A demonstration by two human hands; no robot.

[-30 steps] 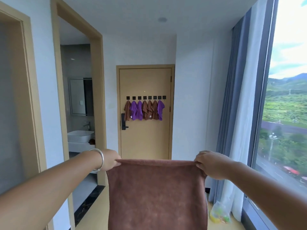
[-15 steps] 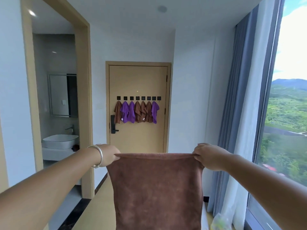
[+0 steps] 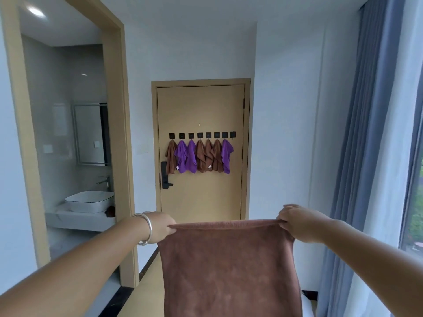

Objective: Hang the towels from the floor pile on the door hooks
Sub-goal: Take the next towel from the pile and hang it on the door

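Door point(image 3: 201, 197) nearer than before | left hand point(image 3: 161, 227), right hand point(image 3: 297, 221) fingers pinch brown towel point(image 3: 229, 266) corners | rightmost hook point(image 3: 232, 134) on door free, next target

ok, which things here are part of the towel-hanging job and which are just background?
Job:
- brown towel, gripped by left hand and right hand
- door hooks, the rightmost one bare
- hung towels
- door

Background:
- washbasin
- mirror
- curtain
- door lock
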